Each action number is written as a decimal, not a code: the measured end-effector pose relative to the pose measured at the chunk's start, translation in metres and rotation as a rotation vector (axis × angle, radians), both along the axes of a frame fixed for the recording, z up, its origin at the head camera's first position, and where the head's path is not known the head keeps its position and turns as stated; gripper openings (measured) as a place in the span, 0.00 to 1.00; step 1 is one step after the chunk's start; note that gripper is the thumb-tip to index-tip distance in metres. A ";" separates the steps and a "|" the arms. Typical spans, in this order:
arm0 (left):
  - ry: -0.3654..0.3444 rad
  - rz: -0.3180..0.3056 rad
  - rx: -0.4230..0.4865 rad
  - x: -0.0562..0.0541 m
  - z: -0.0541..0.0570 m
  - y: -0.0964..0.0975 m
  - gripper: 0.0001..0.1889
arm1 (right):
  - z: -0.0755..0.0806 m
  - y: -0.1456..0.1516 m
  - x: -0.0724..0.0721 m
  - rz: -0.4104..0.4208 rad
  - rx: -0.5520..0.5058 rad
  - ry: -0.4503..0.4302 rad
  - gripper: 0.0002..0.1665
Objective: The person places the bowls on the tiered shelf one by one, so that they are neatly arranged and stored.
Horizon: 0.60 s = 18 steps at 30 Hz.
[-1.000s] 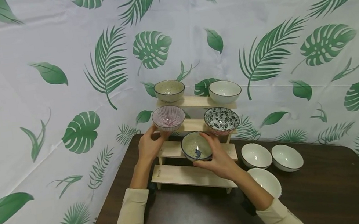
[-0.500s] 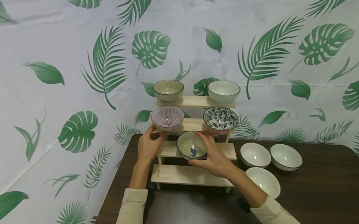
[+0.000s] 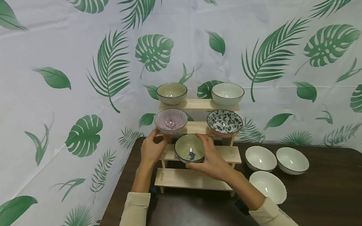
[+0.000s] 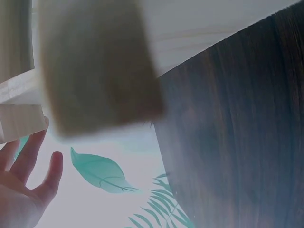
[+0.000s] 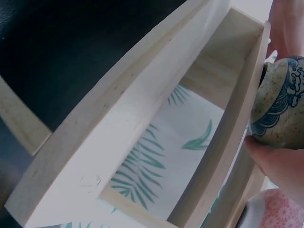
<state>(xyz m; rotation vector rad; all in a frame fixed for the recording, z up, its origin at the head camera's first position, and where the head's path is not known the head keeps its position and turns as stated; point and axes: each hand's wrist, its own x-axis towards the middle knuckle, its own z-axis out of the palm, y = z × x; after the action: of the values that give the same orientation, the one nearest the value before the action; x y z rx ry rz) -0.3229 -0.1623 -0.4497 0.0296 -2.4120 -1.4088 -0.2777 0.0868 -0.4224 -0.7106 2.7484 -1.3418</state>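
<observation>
In the head view, my right hand [image 3: 211,160] grips a speckled green bowl [image 3: 184,146] with a blue figure inside, fingers at its far rim and thumb at the near side. The bowl is over the third step of a wooden tiered stand [image 3: 192,180]. Its blue-patterned outside shows in the right wrist view, beside my thumb [image 5: 273,159]. My left hand [image 3: 151,150] is at the stand's left side, fingertips right beneath a purple-striped bowl [image 3: 171,121]. Its fingers [image 4: 31,154] spread against the wood in the left wrist view, the bowl out of sight there.
On the top step are a greenish bowl [image 3: 172,93] and a white bowl [image 3: 227,93]. A black floral bowl [image 3: 224,122] is on the second step, right. Three white bowls, including a scalloped one [image 3: 270,186], stand on the dark table [image 3: 337,188] right of the stand.
My right hand has carried the speckled green bowl to the left along the stand, closer to my left hand. The left hand has stayed below the purple-striped bowl.
</observation>
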 end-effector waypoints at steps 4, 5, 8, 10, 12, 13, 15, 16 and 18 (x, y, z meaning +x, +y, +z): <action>-0.006 -0.013 -0.007 0.001 0.001 -0.001 0.31 | 0.001 -0.004 0.002 -0.009 0.000 -0.007 0.68; -0.009 -0.017 -0.009 0.001 0.001 -0.001 0.31 | 0.001 -0.005 0.002 -0.015 -0.002 -0.003 0.68; -0.019 -0.032 -0.012 0.002 0.002 -0.002 0.30 | -0.001 -0.008 0.001 -0.027 -0.018 0.018 0.70; -0.027 -0.037 -0.014 0.002 0.003 -0.003 0.30 | -0.001 -0.010 0.001 -0.027 -0.028 0.033 0.71; -0.034 -0.039 -0.015 0.003 0.004 -0.004 0.30 | -0.002 -0.012 0.001 -0.023 -0.033 0.038 0.72; -0.035 -0.040 -0.017 0.003 0.004 -0.005 0.30 | -0.002 -0.013 0.000 -0.019 -0.036 0.042 0.72; -0.038 -0.039 -0.020 0.003 0.004 -0.005 0.30 | -0.001 -0.015 0.000 -0.013 -0.042 0.046 0.72; -0.039 -0.040 -0.023 0.003 0.005 -0.006 0.30 | -0.001 -0.015 0.000 -0.010 -0.045 0.049 0.72; -0.042 -0.043 -0.029 0.003 0.005 -0.006 0.30 | -0.001 -0.017 -0.001 -0.004 -0.048 0.051 0.72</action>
<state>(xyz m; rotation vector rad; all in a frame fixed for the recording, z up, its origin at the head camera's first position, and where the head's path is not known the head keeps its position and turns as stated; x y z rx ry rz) -0.3203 -0.1685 -0.4447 -0.0003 -2.4805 -1.4056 -0.2788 0.0697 -0.4230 -0.7522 2.7665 -1.4141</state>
